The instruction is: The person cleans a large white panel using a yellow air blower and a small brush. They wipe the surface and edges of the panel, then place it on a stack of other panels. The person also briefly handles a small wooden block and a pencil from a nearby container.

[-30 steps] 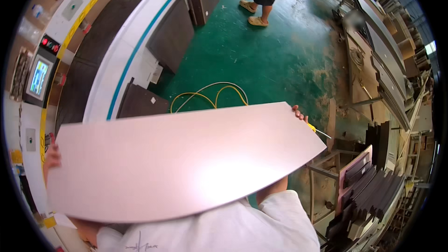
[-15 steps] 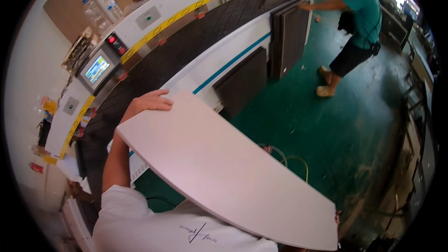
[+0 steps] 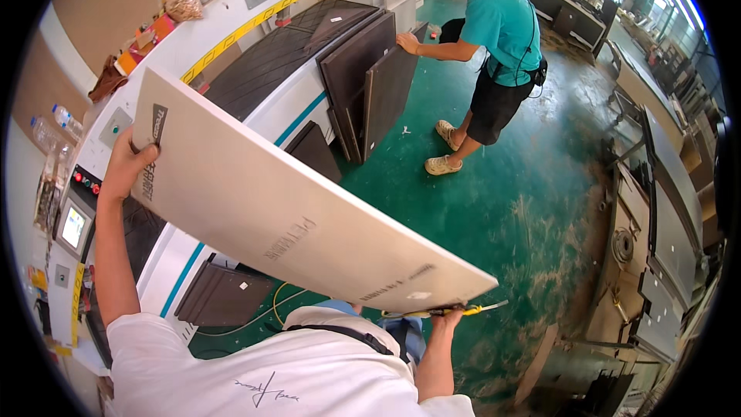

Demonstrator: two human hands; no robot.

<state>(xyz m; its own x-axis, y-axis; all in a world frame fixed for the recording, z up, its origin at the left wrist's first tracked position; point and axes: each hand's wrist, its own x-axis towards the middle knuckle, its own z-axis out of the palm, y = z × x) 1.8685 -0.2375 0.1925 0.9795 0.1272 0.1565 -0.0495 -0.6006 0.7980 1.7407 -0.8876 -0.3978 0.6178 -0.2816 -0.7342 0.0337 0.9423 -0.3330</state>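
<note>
A long pale board (image 3: 309,208) is tilted up in front of me, one broad face with dark print toward me. My left hand (image 3: 127,166) is closed on its left edge, thumb on the near face. At its lower right corner, my right hand (image 3: 446,316) is closed around a slim yellow-and-black tool (image 3: 482,308) with a thin metal tip, and also meets the board's lower edge. What kind of tool this is I cannot make out. The right fingers are partly hidden.
A long machine with a dark bed (image 3: 270,58) and a small screen (image 3: 73,225) runs along the left. Dark panels (image 3: 390,93) lean against it, beside a co-worker in a teal shirt (image 3: 502,23). More dark panels (image 3: 224,293) stand low left. Racks with boards (image 3: 668,224) line the right.
The board has been tipped up, so its printed face now shows. My view has turned to the right. My right hand and the yellow tool have come into sight.
</note>
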